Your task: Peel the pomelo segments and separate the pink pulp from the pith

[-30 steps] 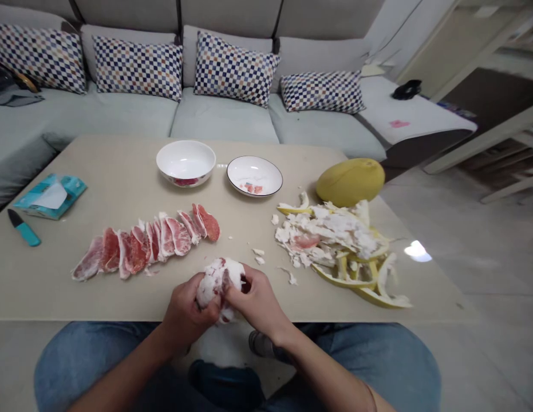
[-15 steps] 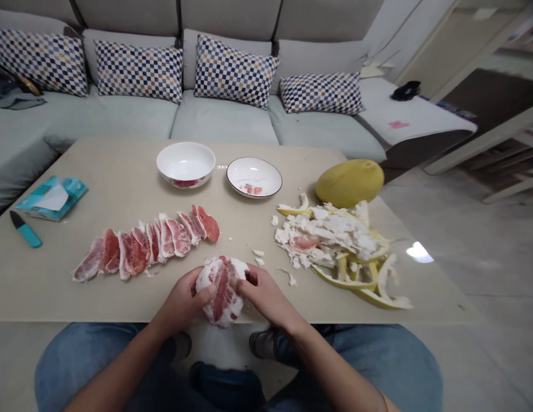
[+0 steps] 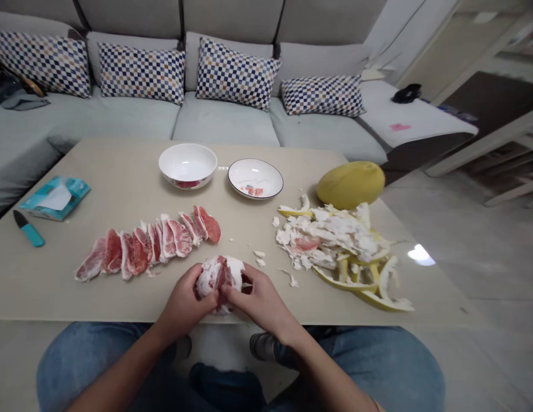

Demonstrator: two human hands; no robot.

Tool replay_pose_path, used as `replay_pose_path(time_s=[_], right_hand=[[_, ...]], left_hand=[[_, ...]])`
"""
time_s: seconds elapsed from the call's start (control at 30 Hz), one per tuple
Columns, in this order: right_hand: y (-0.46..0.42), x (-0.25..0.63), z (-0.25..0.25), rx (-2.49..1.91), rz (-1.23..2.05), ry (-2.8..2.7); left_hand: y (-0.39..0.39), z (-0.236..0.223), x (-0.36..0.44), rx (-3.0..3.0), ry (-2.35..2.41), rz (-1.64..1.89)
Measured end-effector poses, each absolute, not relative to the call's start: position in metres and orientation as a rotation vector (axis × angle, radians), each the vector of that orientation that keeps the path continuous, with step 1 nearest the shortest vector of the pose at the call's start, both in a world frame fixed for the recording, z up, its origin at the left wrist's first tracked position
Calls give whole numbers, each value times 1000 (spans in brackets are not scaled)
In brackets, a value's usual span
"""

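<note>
Between my two hands, at the table's near edge, is a peeled pomelo [image 3: 211, 276] with white pith and red flesh showing in a split. My left hand [image 3: 186, 300] wraps its left side, the thumb near the split. On the other side my right hand [image 3: 261, 297] grips it, with the thumb pressed at the opening. The fingers behind the fruit are partly hidden. A row of red pomelo segments [image 3: 167, 239] lies beyond my left hand. To the right is a heap of white pith [image 3: 335, 232] with yellow rind strips [image 3: 384, 297].
A whole yellow pomelo [image 3: 351, 184] sits behind the heap. Farther back stand a white bowl [image 3: 188, 163] and a dark-rimmed plate [image 3: 266, 178] with red scraps. A tissue pack [image 3: 55, 197] and a small knife [image 3: 30, 230] with a teal handle lie at left.
Both thumbs have come closer together over the pomelo's split, and the fruit has tilted in my hands. The view has shifted slightly; the things on the table stay in place.
</note>
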State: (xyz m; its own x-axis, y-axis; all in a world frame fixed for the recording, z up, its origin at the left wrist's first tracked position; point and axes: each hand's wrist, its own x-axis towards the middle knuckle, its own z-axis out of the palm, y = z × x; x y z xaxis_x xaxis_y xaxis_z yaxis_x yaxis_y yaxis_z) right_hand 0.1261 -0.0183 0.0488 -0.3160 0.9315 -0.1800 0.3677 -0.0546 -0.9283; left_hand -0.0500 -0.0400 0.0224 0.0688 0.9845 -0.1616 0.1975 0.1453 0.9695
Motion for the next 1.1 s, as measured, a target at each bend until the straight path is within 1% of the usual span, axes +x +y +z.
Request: replay_pose_path(time_s=[0.1, 0.17, 0.43, 0.6, 0.73, 0.9, 1.1], right_hand=[[-21, 126, 48, -1394, 1349, -1678], [-21, 127, 51, -1362, 1397, -1646], [-15, 144, 64, -1092, 1851, -1417], [-14, 157, 61, -891, 2094, -1274], [-15, 160, 53, -757, 2229, -1144], [-14, 158, 42, -667, 2291, -937], [-17, 149, 32, -799, 2277, -600]], left_hand=[[-39, 25, -51, 1300, 1400, 909], [-39, 28, -53, 1307, 1384, 880], [-35, 34, -63, 991, 1048, 861], [-34, 36, -63, 753, 793, 790], [-35, 36, -61, 610, 627, 759], [-36, 29, -59, 544, 593, 821], [-40, 18, -52, 472, 552, 836]])
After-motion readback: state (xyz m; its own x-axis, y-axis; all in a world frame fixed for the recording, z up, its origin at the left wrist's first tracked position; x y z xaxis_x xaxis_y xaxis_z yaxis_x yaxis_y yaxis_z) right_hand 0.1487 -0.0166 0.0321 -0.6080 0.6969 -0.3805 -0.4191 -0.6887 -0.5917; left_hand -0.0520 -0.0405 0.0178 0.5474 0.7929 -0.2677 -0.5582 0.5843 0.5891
